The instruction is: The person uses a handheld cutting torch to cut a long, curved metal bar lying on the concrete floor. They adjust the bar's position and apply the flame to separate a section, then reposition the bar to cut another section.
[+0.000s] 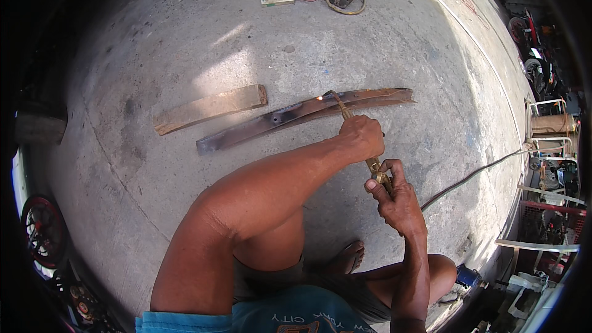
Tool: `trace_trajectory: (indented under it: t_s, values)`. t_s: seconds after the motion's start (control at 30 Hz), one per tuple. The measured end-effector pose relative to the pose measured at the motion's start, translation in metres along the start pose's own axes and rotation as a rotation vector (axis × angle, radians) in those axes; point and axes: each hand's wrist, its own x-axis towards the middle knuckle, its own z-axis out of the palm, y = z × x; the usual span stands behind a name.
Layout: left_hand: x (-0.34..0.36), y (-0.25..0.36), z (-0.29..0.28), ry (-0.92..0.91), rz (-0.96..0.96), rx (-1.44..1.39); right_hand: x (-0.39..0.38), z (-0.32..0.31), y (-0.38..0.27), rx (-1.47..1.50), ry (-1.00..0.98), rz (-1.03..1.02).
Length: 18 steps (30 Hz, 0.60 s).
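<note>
Head view: left hand [362, 137] and right hand [394, 194] both clamp the brass cutting torch [361, 148], steadying its flame tip on the long rusty metal strip [296, 117] lying on the concrete floor [185, 43].

Sunlit stained concrete floor [185, 43]; motorcycle wheel [43, 231] left edge; cluttered metal racks [549, 191], perhaps shelving, right.

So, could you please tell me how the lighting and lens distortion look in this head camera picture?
In the head view, hard sunlight bleaches the concrete floor pale, while shade covers the right side; a small bright glare sits at the torch tip on the rusty metal strip; the fisheye bends the strip and wooden plank, and the corners are black; left hand and right hand look sharp.
</note>
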Motion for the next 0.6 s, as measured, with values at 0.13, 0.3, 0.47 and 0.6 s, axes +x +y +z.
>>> trace_trajectory:
  t_s: [0.13, 0.3, 0.47, 0.6]
  values:
    - [-0.0003, -0.0014, 0.0, 0.006, -0.01, -0.01, 0.001, 0.0009, 0.0001, 0.003, -0.009, 0.001]
    - [-0.0022, 0.001, -0.0017, 0.006, 0.006, -0.007, 0.0, -0.0003, -0.0009, 0.007, -0.008, 0.007]
    - [-0.0031, -0.0006, -0.0022, -0.001, 0.006, 0.001, 0.0007, 0.0006, -0.0014, 0.007, -0.012, 0.009]
    - [-0.0021, 0.0, -0.0025, -0.013, 0.0, 0.003, 0.001, 0.0013, 0.0, 0.016, -0.015, 0.009]
